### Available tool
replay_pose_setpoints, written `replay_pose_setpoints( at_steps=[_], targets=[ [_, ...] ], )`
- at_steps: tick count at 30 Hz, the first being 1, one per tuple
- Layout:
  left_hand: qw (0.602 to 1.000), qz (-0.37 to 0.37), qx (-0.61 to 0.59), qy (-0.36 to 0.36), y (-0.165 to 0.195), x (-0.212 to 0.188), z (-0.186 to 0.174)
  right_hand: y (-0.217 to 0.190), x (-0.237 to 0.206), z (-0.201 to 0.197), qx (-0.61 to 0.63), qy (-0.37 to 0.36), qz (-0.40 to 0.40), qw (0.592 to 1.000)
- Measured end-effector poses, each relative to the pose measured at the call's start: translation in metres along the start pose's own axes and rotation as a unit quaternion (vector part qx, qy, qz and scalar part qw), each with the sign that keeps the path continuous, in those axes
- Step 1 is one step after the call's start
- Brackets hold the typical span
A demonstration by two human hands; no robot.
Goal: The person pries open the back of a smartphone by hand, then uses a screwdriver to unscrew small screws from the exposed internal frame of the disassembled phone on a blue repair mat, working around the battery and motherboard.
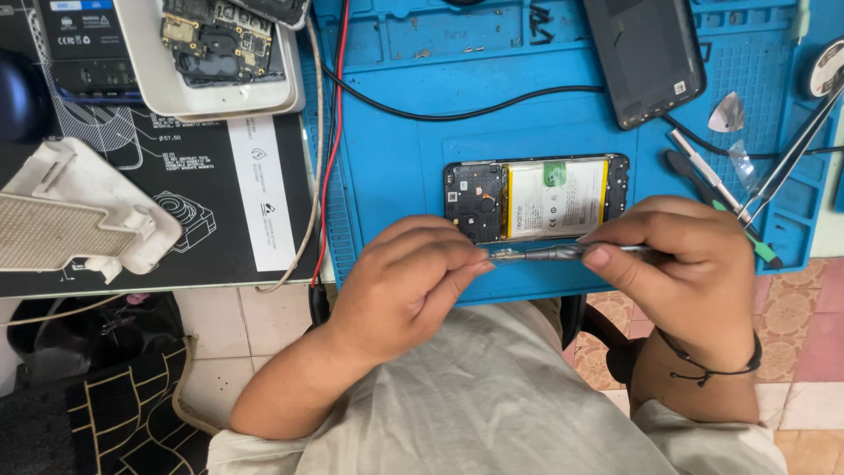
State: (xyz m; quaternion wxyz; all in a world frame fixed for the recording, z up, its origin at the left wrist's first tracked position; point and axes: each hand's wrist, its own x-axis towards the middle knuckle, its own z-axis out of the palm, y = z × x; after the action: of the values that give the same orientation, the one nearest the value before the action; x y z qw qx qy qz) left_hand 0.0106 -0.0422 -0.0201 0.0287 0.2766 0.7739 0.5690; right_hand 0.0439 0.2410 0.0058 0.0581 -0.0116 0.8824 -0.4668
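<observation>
Head view showed left hand [404,286] and right hand [681,268] each pinching the screwdriver [563,253] just below the opened phone [536,198]; a slip could gouge its battery [556,198].

Both hands, left hand [409,286] and right hand [681,273], pinch a metal screwdriver [563,253] over the opened phone [536,198] at the blue mat's [396,176] near edge.

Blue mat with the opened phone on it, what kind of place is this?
Probably a phone repair bench: an opened black phone with its white battery showing lies on a blue rubber work mat, with metal tweezers nearby.
</observation>
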Motion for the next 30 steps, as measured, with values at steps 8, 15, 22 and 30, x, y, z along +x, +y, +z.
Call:
replay_pose_setpoints(
  at_steps=[8, 15, 22, 30],
  targets=[
    [0.996, -0.026, 0.069, 0.052, -0.012, -0.006, -0.005, -0.028, 0.010, -0.020, -0.112, 0.006, -0.022, 0.993],
    [0.987, -0.044, 0.153, 0.029, -0.027, -0.007, 0.004, -0.074, 0.063, -0.018, -0.354, -0.055, -0.259, 0.897],
    [0.987, -0.043, 0.151, 0.036, -0.026, -0.012, 0.004, -0.096, 0.088, 0.003, -0.372, -0.069, -0.337, 0.862],
    [0.987, -0.020, 0.139, 0.078, -0.023, -0.008, 0.000, -0.109, 0.095, 0.017, -0.413, -0.097, -0.355, 0.833]
  ],
)
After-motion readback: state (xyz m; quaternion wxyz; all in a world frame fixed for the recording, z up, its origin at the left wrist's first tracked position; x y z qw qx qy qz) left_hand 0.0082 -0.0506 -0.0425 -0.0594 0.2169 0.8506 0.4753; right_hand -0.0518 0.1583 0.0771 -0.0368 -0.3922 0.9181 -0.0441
